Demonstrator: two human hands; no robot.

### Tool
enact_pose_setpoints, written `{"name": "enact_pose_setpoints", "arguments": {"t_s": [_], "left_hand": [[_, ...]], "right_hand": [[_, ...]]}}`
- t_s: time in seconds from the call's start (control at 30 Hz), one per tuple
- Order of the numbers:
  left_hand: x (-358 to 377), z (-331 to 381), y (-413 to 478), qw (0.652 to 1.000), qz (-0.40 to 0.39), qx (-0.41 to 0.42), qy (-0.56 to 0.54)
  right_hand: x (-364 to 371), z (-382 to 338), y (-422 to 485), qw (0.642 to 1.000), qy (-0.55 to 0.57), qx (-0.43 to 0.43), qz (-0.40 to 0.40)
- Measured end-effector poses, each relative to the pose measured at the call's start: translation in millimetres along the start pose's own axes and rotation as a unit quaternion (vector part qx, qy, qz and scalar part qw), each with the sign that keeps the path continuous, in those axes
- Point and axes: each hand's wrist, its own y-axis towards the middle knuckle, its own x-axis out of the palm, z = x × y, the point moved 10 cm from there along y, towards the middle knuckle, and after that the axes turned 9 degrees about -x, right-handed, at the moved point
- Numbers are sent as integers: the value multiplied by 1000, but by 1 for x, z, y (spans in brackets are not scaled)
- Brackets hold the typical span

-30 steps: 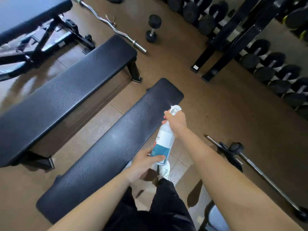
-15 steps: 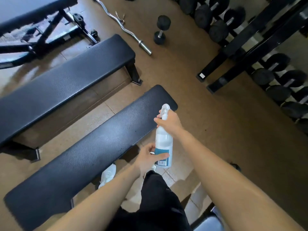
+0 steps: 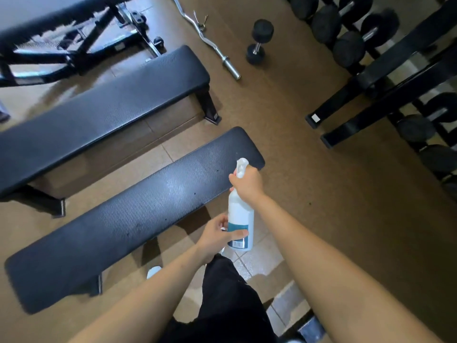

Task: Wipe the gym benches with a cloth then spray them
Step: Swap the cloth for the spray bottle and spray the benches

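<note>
Both hands hold one white spray bottle (image 3: pixel 241 211) with a teal label. The right hand (image 3: pixel 247 185) has its fingers curled tight round the neck, just under the trigger head, which pokes out above the knuckles. The left hand (image 3: pixel 215 237) grips the lower body, thumb laid across the label, the other fingers wrapped behind it. Left of the right fingertips lies the padded top of the nearer flat bench (image 3: pixel 136 214), its rounded end just past the nozzle. A second flat bench (image 3: pixel 99 115) runs alongside, farther from the fingers. Well beyond them on the floor lie a curl bar (image 3: pixel 230 66) and a rubber dumbbell (image 3: pixel 262 29), with a dumbbell rack (image 3: pixel 346 97) off to their right.
</note>
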Motion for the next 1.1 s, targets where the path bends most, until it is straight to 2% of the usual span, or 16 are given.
{"name": "enact_pose_setpoints", "arguments": {"t_s": [0.2,0.4,0.53,0.67,0.83,1.0,1.1], "left_hand": [[-33,-37,-21,996,-10,-9,-83],[-93,-79,-53,994,57,20,-87],[-130,-100,-79,994,87,46,-49],[-159,-113,-98,995,65,73,-7],[-182,-133,-124,995,65,77,-10],[-217,-150,-144,994,72,84,-6],[-239,-160,-147,993,87,73,8]], "right_hand": [[65,-22,-22,996,4,-32,-82],[119,-47,-74,979,146,-25,-141],[132,-54,-110,986,158,-4,-51],[147,-59,-142,982,185,22,2],[173,-84,-175,985,172,24,-21],[199,-99,-197,979,203,37,-4],[224,-105,-201,975,211,46,-44]]}}
